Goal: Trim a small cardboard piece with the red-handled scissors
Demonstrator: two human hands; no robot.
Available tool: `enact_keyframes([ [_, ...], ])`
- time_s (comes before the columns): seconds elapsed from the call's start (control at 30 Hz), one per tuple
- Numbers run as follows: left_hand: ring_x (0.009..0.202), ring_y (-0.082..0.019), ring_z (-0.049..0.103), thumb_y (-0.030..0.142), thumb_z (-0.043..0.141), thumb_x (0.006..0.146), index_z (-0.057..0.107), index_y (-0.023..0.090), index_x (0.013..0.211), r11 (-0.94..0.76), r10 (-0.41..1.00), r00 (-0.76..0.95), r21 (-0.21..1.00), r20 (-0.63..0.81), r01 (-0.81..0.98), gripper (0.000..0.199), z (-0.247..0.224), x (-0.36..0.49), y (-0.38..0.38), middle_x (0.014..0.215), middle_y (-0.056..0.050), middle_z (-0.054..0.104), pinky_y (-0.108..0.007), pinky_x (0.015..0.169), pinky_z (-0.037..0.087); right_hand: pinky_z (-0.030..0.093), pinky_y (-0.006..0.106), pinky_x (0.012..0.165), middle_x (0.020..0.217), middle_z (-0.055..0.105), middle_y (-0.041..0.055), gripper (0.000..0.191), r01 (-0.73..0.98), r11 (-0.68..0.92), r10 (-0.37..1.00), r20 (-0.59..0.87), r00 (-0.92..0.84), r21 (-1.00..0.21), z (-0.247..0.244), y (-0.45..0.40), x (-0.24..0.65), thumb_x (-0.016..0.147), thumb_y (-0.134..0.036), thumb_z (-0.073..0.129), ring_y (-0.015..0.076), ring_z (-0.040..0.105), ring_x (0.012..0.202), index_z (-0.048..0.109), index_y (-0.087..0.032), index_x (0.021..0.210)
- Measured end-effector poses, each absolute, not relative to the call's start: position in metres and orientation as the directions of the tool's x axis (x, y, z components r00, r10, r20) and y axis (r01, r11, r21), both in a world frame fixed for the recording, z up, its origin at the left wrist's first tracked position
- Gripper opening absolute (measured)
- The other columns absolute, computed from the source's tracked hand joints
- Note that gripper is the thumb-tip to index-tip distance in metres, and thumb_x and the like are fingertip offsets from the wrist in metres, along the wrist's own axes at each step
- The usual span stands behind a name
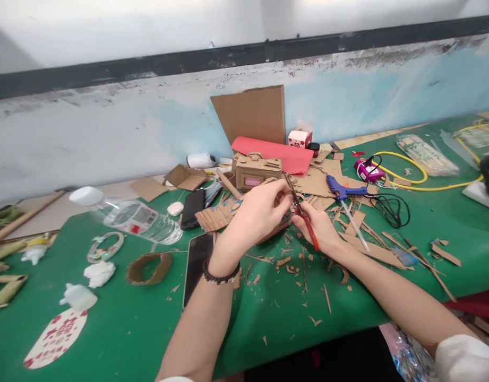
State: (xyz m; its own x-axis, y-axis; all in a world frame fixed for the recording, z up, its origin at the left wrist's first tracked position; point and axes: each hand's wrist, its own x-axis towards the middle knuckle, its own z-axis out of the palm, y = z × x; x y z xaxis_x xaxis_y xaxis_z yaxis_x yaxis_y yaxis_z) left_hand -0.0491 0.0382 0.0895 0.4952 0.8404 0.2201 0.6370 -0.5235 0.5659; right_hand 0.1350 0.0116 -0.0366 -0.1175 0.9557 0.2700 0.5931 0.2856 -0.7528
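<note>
No legible text: red characters on the white box [299, 138] and paper cutout [55, 338] too blurred.

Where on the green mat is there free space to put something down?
Free: the green mat at the near edge, between the paper oval and the left hand's forearm. Also right of the black cable. Crowded: around both hands, with cardboard scraps, and toward the cardboard camera.

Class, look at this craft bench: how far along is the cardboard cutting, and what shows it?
Looks done: a brown cardboard camera model stands at the back, and cardboard offcuts litter the green table cover. In hand: the left hand holds a printed cardboard piece while the right hand works red-handled scissors at it. Left: that cut is unfinished; the blue glue gun lies unused.
</note>
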Motion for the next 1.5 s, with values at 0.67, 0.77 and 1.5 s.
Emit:
enact_keyframes([
  [0.67, 0.073, -0.016, 0.064, 0.026, 0.052, 0.105, 0.063, 0.020, 0.098, -0.521, 0.842, 0.425, 0.707, 0.333, 0.478, 0.015, 0.074, -0.029, 0.042, 0.082, 0.000, 0.072, -0.028, 0.071, 0.044, 0.041, 0.030, 0.066, 0.080, 0.068, 0.0051, 0.043, 0.546, 0.287, 0.946, 0.322, -0.033, -0.787, -0.032, 0.013, 0.138, 0.104, -0.064, 0.048, 0.0222, 0.061, 0.070, 0.056, -0.023, 0.095],
  [0.77, 0.072, -0.016, 0.063, 0.025, 0.053, 0.104, 0.065, 0.020, 0.096, -0.533, 0.836, 0.458, 0.643, 0.302, 0.550, 0.016, 0.079, -0.037, 0.041, 0.082, -0.001, 0.073, -0.029, 0.070, 0.042, 0.041, 0.029, 0.067, 0.082, 0.069, 0.0040, 0.042, 0.549, 0.294, 0.952, 0.288, -0.099, -0.782, -0.030, 0.013, 0.140, 0.104, -0.065, 0.048, 0.0213, 0.061, 0.071, 0.055, -0.024, 0.099],
  [1.5, 0.070, -0.016, 0.065, 0.031, 0.051, 0.104, 0.069, 0.020, 0.097, -0.489, 0.857, 0.448, 0.678, 0.256, 0.548, 0.022, 0.090, -0.055, 0.042, 0.082, -0.003, 0.074, -0.026, 0.065, 0.047, 0.039, 0.028, 0.062, 0.076, 0.063, 0.0007, 0.051, 0.526, 0.308, 0.951, 0.264, -0.159, -0.793, -0.027, 0.010, 0.138, 0.103, -0.071, 0.044, 0.0178, 0.053, 0.064, 0.059, -0.022, 0.100],
])
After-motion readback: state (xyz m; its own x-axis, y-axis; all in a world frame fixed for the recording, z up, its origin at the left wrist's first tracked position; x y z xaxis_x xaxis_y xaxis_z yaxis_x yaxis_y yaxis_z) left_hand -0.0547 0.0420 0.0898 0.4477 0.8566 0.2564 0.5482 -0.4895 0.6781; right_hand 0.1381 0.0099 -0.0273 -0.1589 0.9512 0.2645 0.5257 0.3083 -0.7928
